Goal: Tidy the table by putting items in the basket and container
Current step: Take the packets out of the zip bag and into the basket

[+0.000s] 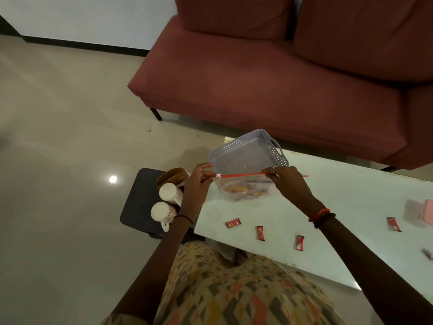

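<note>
Head view: left grip [197, 186] and right grip [288, 184] both pinch zip bag [243, 193]; I'd run slider [218, 175] fully across, then basket [236, 144].

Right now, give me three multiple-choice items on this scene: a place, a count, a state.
1. The white mugs stand: A on the sofa, B on the floor, C on the dark stool.
2. Count of red wrappers on the table: A four, B one, C nine.
3. The zip bag is: A lying on the sofa, B pinched by the left hand and right hand, C lying on the floor.
C: both mugs sit on the stool beside the table. A: four lie scattered there. B: both grip its red strip.
</note>
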